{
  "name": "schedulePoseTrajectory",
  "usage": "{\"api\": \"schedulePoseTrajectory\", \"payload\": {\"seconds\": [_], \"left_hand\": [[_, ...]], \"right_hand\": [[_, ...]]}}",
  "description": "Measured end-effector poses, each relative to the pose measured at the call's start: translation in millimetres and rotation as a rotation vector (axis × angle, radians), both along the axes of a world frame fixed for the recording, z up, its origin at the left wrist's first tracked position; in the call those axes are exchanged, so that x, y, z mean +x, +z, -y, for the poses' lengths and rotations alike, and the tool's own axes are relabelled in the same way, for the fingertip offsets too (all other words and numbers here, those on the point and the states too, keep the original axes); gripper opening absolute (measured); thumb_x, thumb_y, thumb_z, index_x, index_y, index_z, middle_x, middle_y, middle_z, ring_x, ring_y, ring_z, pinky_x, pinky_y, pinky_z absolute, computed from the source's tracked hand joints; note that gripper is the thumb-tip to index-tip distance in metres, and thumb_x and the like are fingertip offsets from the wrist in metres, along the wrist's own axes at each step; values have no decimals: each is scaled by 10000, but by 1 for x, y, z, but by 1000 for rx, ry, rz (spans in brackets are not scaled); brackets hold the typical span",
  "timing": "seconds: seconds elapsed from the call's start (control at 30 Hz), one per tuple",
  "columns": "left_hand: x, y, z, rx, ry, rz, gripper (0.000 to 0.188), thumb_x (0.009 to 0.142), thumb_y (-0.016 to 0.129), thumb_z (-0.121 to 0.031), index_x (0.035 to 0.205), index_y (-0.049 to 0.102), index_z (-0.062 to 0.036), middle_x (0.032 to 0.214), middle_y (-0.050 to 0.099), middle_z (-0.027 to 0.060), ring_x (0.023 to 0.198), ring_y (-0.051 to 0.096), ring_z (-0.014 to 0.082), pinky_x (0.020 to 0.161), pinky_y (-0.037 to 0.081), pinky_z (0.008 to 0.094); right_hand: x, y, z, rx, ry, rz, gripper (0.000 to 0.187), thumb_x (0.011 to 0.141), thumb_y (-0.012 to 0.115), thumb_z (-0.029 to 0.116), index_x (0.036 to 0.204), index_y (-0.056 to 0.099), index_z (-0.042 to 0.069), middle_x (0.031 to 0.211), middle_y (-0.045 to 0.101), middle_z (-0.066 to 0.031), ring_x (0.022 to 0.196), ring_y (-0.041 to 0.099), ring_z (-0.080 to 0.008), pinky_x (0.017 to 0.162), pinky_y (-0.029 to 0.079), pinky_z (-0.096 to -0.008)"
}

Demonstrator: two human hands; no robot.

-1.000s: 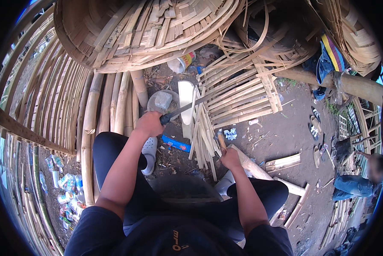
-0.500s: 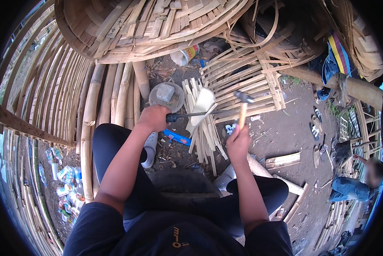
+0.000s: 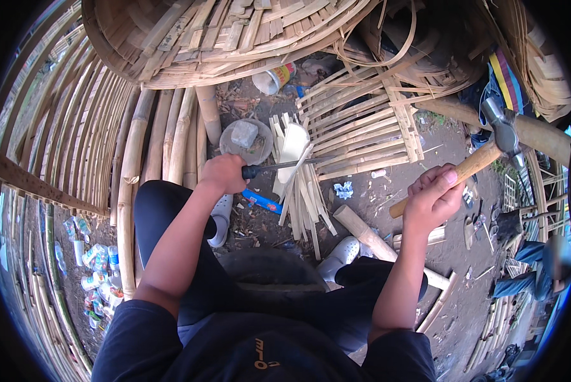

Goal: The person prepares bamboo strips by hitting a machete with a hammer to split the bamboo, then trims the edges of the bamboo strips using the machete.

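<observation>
My left hand [image 3: 225, 174] is closed round the black handle of a long-bladed knife [image 3: 276, 167]. Its thin metal blade points right, across a pale piece of split bamboo [image 3: 292, 145] and touching or just above it; I cannot tell which. Beneath lies a loose heap of split bamboo strips [image 3: 307, 200] on the ground. My right hand [image 3: 435, 197] grips the wooden handle of a hammer [image 3: 476, 164]. The hammer is raised well to the right of the blade, its metal head up and tilted away from me.
Left of the heap, a grey stone [image 3: 244, 134] sits in a round dish [image 3: 260, 155]. A blue packet [image 3: 262, 201] lies near my left shoe. Beyond are a bamboo slat panel [image 3: 362, 130] and a large woven basket [image 3: 234, 57]. At far right is another person [image 3: 536, 270].
My right hand has swung the hammer up and to the right, away from the knife blade. The left hand with the knife has barely shifted.
</observation>
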State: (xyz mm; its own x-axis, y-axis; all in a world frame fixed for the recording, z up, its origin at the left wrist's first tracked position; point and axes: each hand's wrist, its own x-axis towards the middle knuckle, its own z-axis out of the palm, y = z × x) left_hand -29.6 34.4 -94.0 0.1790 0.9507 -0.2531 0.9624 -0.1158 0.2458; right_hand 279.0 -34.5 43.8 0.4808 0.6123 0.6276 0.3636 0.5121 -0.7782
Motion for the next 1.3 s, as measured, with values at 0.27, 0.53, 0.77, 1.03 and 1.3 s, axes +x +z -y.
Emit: {"api": "schedulePoseTrajectory", "payload": {"seconds": [0.27, 0.53, 0.77, 1.03, 1.3], "left_hand": [[8, -15, 6, 78, -31, -31, 307, 707, 690, -302, 968, 701, -141, 958, 670, 136, 961, 636, 307, 845, 512, 428], [14, -5, 8, 20, -10, -7, 275, 703, 697, -289, 911, 701, -110, 881, 667, 165, 898, 649, 314, 818, 519, 422], [28, -18, 4, 76, -17, 16, 263, 696, 677, -262, 883, 694, -78, 896, 672, 166, 896, 648, 323, 826, 519, 421], [17, -16, 7, -45, 32, -6, 350, 699, 684, -268, 944, 657, -21, 987, 655, 188, 977, 633, 319, 870, 507, 397], [27, -7, 6, -143, -13, -63, 435, 678, 701, -299, 1005, 641, -18, 1072, 628, 203, 1044, 611, 309, 893, 499, 380]], "right_hand": [[-4, -214, -7, -701, -38, 557, 294, 931, 491, 179, 759, 534, -55, 619, 554, -274, 585, 562, -456, 539, 433, -486], [8, -18, -17, -279, -148, 293, 315, 991, 448, 240, 776, 457, 10, 555, 443, -35, 468, 417, -115, 443, 327, -284], [7, -214, 5, -859, -31, 679, 266, 931, 493, 189, 818, 519, -51, 669, 580, -282, 684, 602, -456, 585, 457, -512], [12, -94, -14, -728, -39, 517, 345, 953, 498, 236, 771, 540, -53, 578, 537, -229, 519, 572, -341, 512, 441, -415], [-7, -69, -26, -91, -97, 165, 229, 978, 440, 191, 840, 438, 8, 564, 467, -46, 448, 453, -156, 439, 363, -309]]}}
